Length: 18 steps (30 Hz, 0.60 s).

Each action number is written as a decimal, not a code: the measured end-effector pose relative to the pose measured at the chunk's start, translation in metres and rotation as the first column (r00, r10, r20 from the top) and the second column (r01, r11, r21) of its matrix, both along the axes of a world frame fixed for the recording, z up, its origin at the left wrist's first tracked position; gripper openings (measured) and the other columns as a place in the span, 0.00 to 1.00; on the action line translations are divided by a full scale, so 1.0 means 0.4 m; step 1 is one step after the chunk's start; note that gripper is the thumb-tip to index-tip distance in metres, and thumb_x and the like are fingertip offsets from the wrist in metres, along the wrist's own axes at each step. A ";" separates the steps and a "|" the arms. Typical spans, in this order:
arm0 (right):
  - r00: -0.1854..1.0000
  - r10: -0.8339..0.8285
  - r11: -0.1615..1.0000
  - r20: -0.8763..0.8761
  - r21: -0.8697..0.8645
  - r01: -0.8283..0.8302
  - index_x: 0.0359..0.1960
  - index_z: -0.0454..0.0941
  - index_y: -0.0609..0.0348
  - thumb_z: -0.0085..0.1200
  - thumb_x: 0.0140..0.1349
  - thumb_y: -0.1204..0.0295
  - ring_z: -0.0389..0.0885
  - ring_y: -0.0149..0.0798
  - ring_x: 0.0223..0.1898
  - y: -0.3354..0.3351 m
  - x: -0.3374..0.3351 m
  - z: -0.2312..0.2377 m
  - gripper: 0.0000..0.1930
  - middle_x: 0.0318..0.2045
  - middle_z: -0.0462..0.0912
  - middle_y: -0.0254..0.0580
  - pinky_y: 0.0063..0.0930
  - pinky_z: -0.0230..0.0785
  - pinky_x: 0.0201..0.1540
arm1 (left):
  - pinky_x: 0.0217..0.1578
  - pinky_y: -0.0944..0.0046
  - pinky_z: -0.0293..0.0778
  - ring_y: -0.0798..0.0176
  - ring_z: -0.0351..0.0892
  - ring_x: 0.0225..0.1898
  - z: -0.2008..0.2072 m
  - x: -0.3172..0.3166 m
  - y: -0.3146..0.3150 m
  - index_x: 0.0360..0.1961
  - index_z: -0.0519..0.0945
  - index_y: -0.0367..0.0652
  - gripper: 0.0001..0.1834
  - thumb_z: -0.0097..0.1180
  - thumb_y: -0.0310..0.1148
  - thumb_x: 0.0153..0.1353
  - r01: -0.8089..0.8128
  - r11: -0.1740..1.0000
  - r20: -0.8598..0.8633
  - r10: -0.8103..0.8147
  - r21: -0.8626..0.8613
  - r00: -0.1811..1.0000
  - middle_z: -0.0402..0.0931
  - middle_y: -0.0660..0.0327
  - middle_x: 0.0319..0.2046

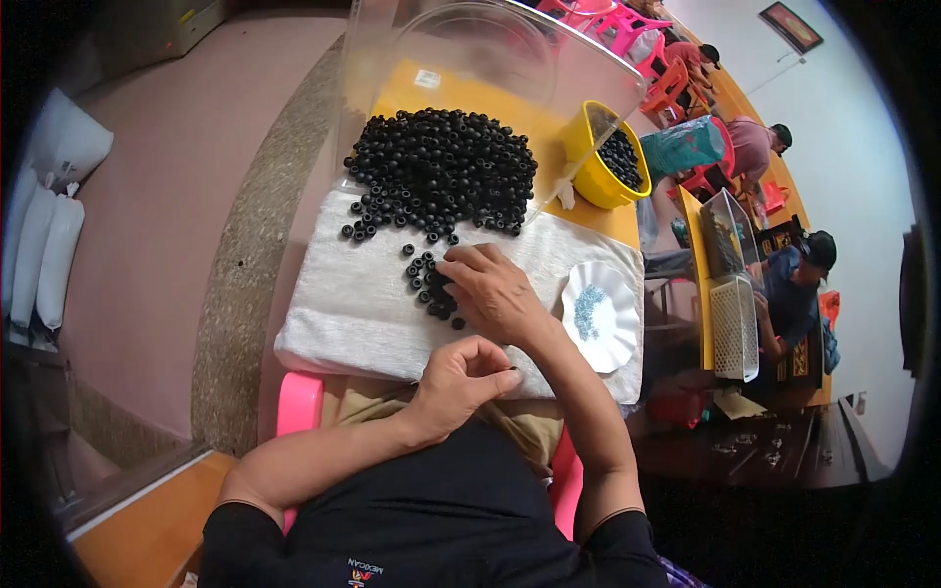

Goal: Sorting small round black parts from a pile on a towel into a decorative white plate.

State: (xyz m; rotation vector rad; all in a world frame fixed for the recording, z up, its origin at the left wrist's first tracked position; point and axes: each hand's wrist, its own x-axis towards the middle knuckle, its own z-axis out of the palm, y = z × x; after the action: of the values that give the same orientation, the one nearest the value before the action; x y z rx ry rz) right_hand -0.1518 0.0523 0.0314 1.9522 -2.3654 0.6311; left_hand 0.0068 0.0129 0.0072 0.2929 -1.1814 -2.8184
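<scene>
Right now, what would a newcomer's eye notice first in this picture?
Probably the large heap of black beads at the far end of the white cloth. To its right stands a yellow bucket; nearer, right of the right hand, lies a white scalloped dish holding pale-blue bits.

The right hand [497, 292] partly hides the small black-bead cluster [431, 282]

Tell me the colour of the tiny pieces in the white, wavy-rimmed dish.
The tiny pieces are light blue, seen best in the head view.
</scene>
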 end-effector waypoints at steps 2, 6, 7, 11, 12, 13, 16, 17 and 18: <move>0.998 0.027 0.999 -0.051 0.029 -0.025 0.45 0.79 0.58 0.58 0.53 0.75 0.75 0.48 0.48 -0.008 -0.003 -0.011 0.16 0.46 0.79 0.43 0.38 0.71 0.49 | 0.35 0.74 0.73 0.76 0.76 0.31 0.005 0.000 0.000 0.35 0.77 0.40 0.07 0.63 0.23 0.57 -0.003 1.000 -0.009 0.003 -0.004 1.000 0.78 0.66 0.29; 0.999 0.035 0.996 0.000 0.086 -0.035 0.44 0.80 0.58 0.57 0.56 0.71 0.74 0.46 0.48 0.014 -0.005 0.000 0.13 0.45 0.80 0.41 0.36 0.69 0.51 | 0.35 0.75 0.73 0.76 0.76 0.31 -0.004 0.004 0.000 0.35 0.77 0.40 0.07 0.64 0.23 0.57 -0.007 1.000 -0.039 0.007 0.008 0.999 0.78 0.66 0.30; 1.000 0.018 0.995 0.016 0.094 -0.019 0.43 0.80 0.58 0.58 0.56 0.71 0.75 0.46 0.47 0.021 -0.006 0.004 0.13 0.45 0.80 0.41 0.35 0.69 0.51 | 0.35 0.75 0.73 0.76 0.76 0.31 -0.003 0.005 0.001 0.35 0.77 0.40 0.07 0.64 0.23 0.57 -0.007 1.000 -0.039 0.008 0.009 0.999 0.78 0.66 0.30; 0.999 -0.029 0.994 0.033 0.102 0.025 0.40 0.81 0.58 0.59 0.54 0.71 0.75 0.46 0.45 0.033 -0.009 0.005 0.12 0.43 0.80 0.40 0.35 0.70 0.50 | 0.35 0.75 0.73 0.76 0.76 0.32 -0.005 0.007 0.002 0.35 0.77 0.40 0.07 0.64 0.23 0.57 0.004 1.000 -0.018 -0.004 -0.026 1.000 0.78 0.66 0.30; 0.999 -0.027 0.995 0.032 0.101 0.024 0.40 0.81 0.58 0.59 0.54 0.71 0.75 0.46 0.45 0.030 -0.011 0.002 0.12 0.43 0.80 0.40 0.35 0.70 0.50 | 0.35 0.75 0.73 0.76 0.76 0.32 -0.006 0.006 0.001 0.35 0.77 0.40 0.07 0.64 0.23 0.57 0.012 0.999 -0.011 -0.012 -0.044 1.000 0.78 0.67 0.30; 0.999 -0.014 0.998 0.043 0.065 0.011 0.40 0.81 0.58 0.59 0.54 0.71 0.76 0.46 0.45 0.030 -0.013 -0.001 0.12 0.43 0.80 0.40 0.35 0.71 0.49 | 0.35 0.75 0.73 0.76 0.76 0.32 -0.006 0.004 0.003 0.35 0.77 0.40 0.07 0.64 0.23 0.57 0.014 0.999 -0.012 -0.015 -0.048 1.000 0.78 0.67 0.30; 0.998 -0.009 0.998 0.058 0.064 0.005 0.40 0.81 0.59 0.59 0.55 0.71 0.76 0.46 0.45 0.021 -0.010 0.013 0.11 0.43 0.81 0.41 0.36 0.71 0.49 | 0.35 0.75 0.73 0.76 0.76 0.32 -0.005 0.000 0.004 0.35 0.78 0.40 0.07 0.64 0.24 0.57 0.003 0.999 -0.014 -0.004 -0.034 1.000 0.78 0.67 0.30; 0.998 -0.016 0.995 0.062 0.104 0.010 0.40 0.81 0.59 0.58 0.55 0.71 0.76 0.46 0.45 0.014 -0.008 0.018 0.11 0.42 0.81 0.41 0.37 0.71 0.48 | 0.34 0.75 0.73 0.76 0.76 0.32 -0.006 0.001 0.003 0.35 0.78 0.40 0.07 0.64 0.24 0.57 0.004 0.999 -0.014 -0.004 -0.037 1.000 0.78 0.67 0.30; 0.998 -0.014 0.995 0.063 0.102 0.008 0.40 0.81 0.59 0.58 0.55 0.71 0.76 0.46 0.45 0.005 -0.010 0.020 0.11 0.42 0.81 0.41 0.37 0.71 0.48 | 0.34 0.75 0.73 0.76 0.76 0.32 -0.007 0.001 0.001 0.36 0.78 0.40 0.07 0.64 0.24 0.57 0.005 0.999 -0.014 -0.005 -0.040 1.000 0.78 0.66 0.30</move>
State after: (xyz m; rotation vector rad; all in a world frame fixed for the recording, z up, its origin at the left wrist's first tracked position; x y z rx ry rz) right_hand -0.1558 0.0543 0.0393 1.9861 -2.4913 0.5915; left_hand 0.0072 0.0133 0.0043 0.2671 -1.2354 -2.7925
